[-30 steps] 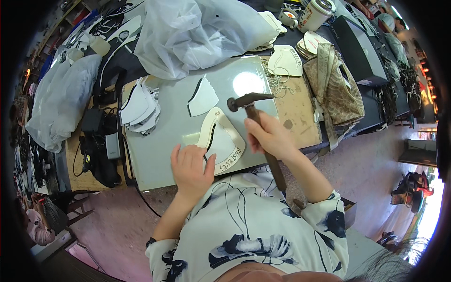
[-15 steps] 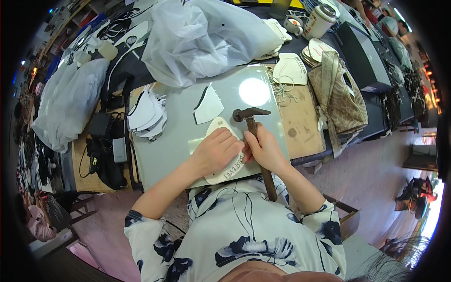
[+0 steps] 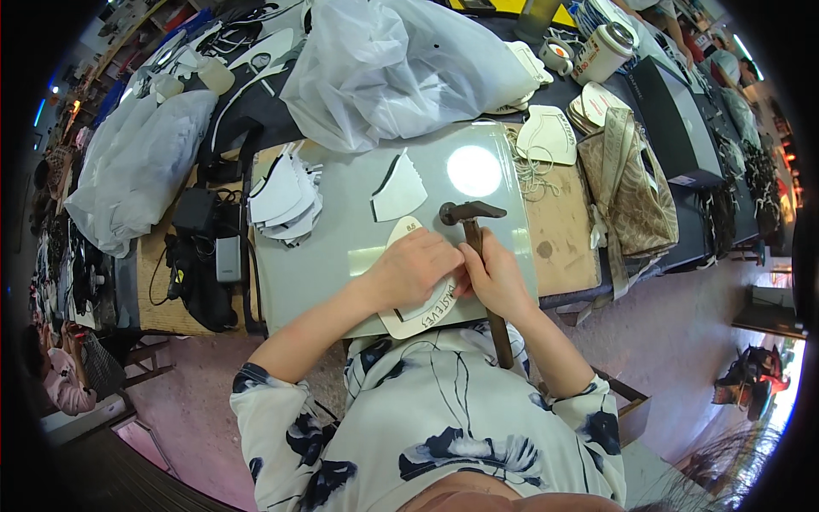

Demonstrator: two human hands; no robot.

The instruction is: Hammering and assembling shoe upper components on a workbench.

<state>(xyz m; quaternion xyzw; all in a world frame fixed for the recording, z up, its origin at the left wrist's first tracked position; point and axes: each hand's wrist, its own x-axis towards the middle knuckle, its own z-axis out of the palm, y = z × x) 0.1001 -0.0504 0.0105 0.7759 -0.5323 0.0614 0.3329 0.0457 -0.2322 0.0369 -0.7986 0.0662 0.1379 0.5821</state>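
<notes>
A white curved template [image 3: 431, 322] with dark lettering lies on the grey board [image 3: 341, 183] in front of me, partly over the board's near edge. My left hand [image 3: 416, 269] rests on it with curled fingers gripping its right edge. Beside it, my right hand [image 3: 496, 280] is closed around the wooden handle of a hammer [image 3: 472, 212]. The metal head sticks up above the hand and the handle points toward my lap. My fingertips meet at the template's edge; anything small between them is hidden. A single white piece with a black edge [image 3: 399, 189] lies just beyond.
Left on the board is a fanned stack of white pieces [image 3: 288, 205]. A large plastic bag [image 3: 384, 77] lies across the far edge. To the right are cord [image 3: 533, 171], a patterned bag [image 3: 627, 188], a black box [image 3: 674, 119] and a cup [image 3: 604, 53]. A power adapter [image 3: 194, 212] sits left.
The whole view has shifted slightly, so the table's things appear farther right. Both hands, the hammer and the template keep nearly the same places relative to each other.
</notes>
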